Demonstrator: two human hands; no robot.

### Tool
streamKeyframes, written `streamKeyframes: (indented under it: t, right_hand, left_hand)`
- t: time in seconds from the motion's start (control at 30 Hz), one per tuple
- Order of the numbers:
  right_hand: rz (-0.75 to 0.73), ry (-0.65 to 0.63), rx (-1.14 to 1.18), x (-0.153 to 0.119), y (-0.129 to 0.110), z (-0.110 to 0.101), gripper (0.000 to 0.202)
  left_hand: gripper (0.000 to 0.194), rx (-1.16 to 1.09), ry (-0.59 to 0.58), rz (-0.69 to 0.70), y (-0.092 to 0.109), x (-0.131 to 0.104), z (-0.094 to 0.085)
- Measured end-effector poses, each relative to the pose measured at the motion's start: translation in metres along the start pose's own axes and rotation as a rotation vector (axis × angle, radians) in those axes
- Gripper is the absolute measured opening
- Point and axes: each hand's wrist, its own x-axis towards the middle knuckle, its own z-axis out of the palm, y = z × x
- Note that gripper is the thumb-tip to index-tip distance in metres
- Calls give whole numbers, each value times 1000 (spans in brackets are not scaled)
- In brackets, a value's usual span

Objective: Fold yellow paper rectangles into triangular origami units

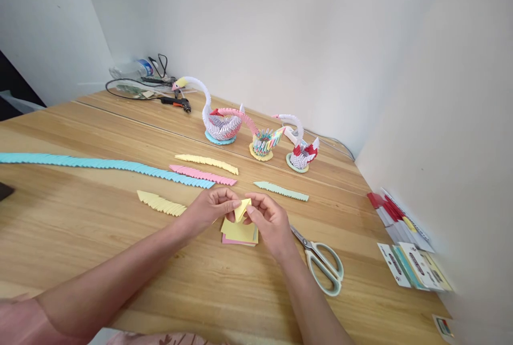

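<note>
Right now the left hand and the right hand both pinch a small folded yellow paper between nearly closed fingers, up above the near part of the paper pile. Close by on the right, the scissors lie with their tips near the right wrist, and the long blue strip runs from the picture's left edge to just past the pink strip, so the most room to move is the bare wood of the table between the two arms, while three paper swans stand farther back near the wall.
</note>
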Motion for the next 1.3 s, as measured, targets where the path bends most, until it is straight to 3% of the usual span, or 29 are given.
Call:
streamKeyframes:
  t: [0.23,0.6,1.03,1.3]
  right_hand:
    - [-10,-56,27,0,4,-1,22]
    - [23,-10,50,1,3,1,24]
    - [-32,-32,3,-2,3,5,22]
    - [-66,-67,-16,-1,0,3,20]
  left_hand:
    - [27,-7,65,36,4,-2,3]
    - [24,-36,53,80,2,-1,1]
    - [29,-366,-96,-101,1,-4,1]
    - [27,-418,-157,-110,-2,-3,-1]
